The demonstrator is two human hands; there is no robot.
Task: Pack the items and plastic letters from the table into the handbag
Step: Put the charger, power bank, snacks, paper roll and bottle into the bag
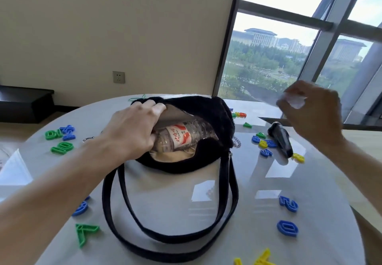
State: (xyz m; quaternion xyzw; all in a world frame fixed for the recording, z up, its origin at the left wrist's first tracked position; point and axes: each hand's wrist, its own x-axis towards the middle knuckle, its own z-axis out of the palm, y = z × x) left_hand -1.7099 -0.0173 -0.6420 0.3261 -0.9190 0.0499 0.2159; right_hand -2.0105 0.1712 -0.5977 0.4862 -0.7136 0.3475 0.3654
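Yellow letters [258, 259] at bottom edge of frame, bag straps [169, 213] looped just above on the tabletop [165, 192]. Green letter [84, 232] lower left, green and blue ones [60, 134] at left. Left hand [132, 128] curls over the rim of the open black handbag [186, 132], centre frame; water bottle [179, 135] lies inside. Black object [281, 140] and more letters [266, 147] right of bag. Right hand [310, 109], raised upper right, pinches something pale and blurred [293, 100]. Blue letters [288, 215] lower right.

Left hand [132, 128] curled downward in a grip; right hand [310, 112] raised, fingers pinched, blurred.
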